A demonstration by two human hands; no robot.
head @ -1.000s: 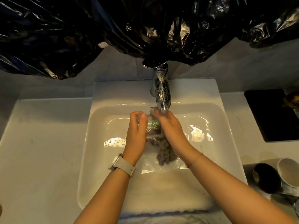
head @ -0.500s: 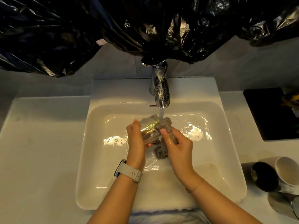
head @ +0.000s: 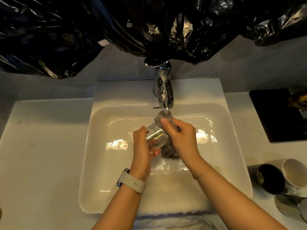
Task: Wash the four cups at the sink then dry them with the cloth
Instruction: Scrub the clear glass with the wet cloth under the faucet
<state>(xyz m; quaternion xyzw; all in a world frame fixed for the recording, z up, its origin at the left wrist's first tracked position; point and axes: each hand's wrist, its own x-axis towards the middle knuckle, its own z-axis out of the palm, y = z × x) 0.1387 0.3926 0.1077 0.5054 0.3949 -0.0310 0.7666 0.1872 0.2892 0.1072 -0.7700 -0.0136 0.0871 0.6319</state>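
A wide white counter [head: 41, 146] runs along the left, bare up to the raised rim of the white sink [head: 93, 130]. A black plastic sheet [head: 116, 25] hangs across the wall above, its lower edge reaching down to the top of the chrome faucet [head: 163, 90].

Over the middle of the basin, the left hand [head: 142, 146], with a pale watch strap [head: 131, 181] at the wrist, has its fingers wrapped round a clear glass cup [head: 155, 138], which is tilted with one end toward the faucet. Just right of it, the right hand [head: 181, 136] clutches a grey cloth [head: 169, 151] pressed against the cup; the cloth's upper end sits directly under the spout, and its lower end hangs toward the basin floor. Both hands stay well apart from the basin walls, with open basin on each side.

Right of the sink, a black mat [head: 274, 117] lies at the counter's back edge. Near the front right corner lie a dark cup [head: 270, 178] and a white cup [head: 294, 173], touching, on their sides. A 3rd, metallic-looking cup [head: 289, 206] is cut off by the frame edge.
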